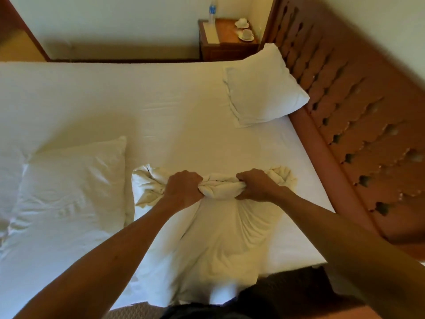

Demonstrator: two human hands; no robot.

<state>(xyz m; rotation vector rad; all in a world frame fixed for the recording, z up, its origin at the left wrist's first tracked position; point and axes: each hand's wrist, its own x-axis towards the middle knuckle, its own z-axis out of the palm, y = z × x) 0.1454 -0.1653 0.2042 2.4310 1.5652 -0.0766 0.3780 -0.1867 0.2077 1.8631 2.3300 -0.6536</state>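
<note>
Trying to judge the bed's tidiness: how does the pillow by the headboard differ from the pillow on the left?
The headboard pillow is fairly smooth; the left pillow is creased. The headboard pillow lies far from the rolled towel; the left pillow lies beside it. Both are white and rectangular.

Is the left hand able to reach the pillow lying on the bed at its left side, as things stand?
Probably yes, but not freely: the left hand grips the rolled towel and would have to let go first. The pillow lies close beside the towel's left end, with nothing between them.
</note>
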